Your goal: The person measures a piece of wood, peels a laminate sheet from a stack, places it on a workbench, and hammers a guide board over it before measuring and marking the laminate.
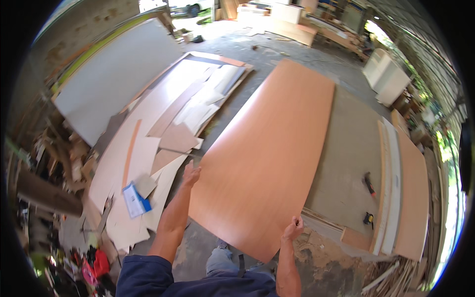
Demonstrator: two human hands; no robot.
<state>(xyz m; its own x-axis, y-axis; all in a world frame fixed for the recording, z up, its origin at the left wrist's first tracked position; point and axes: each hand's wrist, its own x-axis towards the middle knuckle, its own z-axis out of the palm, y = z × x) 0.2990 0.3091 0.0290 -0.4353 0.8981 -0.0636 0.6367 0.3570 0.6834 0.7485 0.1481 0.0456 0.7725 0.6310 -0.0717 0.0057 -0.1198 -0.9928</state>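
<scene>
A large, thin orange-brown wood-grain sheet (267, 153) stretches away in front of me, its surface slightly bowed. My left hand (192, 174) grips its left edge, with part of the fingers hidden. Lower down on the opposite edge, my right hand (294, 227) is closed on the sheet near its close corner. Under and to the right of it lies a grey-brown board (346, 143). On that board rest a hammer (369, 184) with a red and black handle and a black and yellow tape measure (368, 218).
To the left, pale offcut sheets (114, 188) lie piled, with a blue and white packet (136, 200) on top. A large white panel (118, 74) leans behind them. Long strips (391, 183) and another brown sheet (413, 193) lie at right. Scrap wood (391, 282) sits at the lower right.
</scene>
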